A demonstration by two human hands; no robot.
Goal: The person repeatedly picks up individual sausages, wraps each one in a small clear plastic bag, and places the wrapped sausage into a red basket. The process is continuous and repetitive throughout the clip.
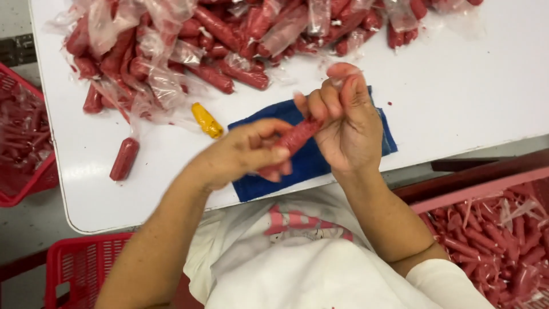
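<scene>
We pinch a red sausage [294,139] between both hands: our left hand [243,151] curls round its lower end, our right hand [349,117] grips the upper, palm up, fingers bent. Beneath lies a blue cloth [306,163]; left of it, a yellow knife handle [206,121].

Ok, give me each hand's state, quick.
Left hand: closed on the red cylindrical sausage.
Right hand: fingers curled, gripping the sausage's upper end.

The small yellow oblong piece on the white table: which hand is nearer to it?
Left. The left hand is just below and right of the small yellow oblong piece, apart from it. The right hand is farther right, over the blue cloth.
</scene>
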